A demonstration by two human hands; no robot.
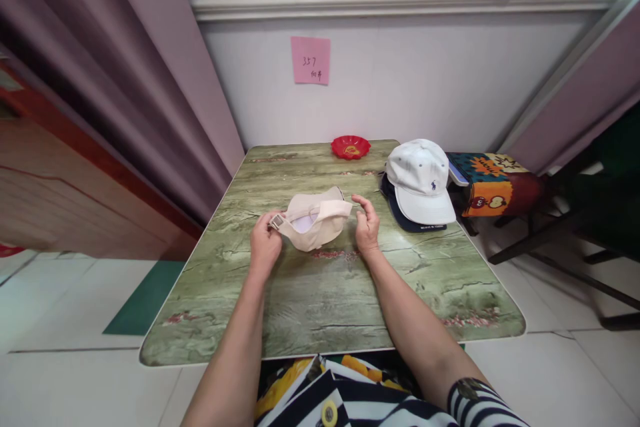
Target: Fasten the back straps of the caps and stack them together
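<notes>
A beige baseball cap point(320, 230) is over the middle of the table, tipped so that its pale inside shows. At its left end, by the strap with a metal buckle, my left hand point(266, 240) pinches the cap. My right hand point(367, 223) is just to the right of the cap, thumb and forefinger apart, with nothing between them. A white baseball cap point(420, 177) with a small dark emblem rests at the table's right side. Beneath it is a dark cap point(400, 213), mostly hidden, with lettering along its brim edge.
The table point(320, 320) has a green wood-grain top. Near its back edge stands a red scalloped dish point(351, 147). A pink note point(311, 61) is stuck to the wall behind. A stool with a patterned cover point(493, 183) stands right of the table; purple curtains hang at both sides.
</notes>
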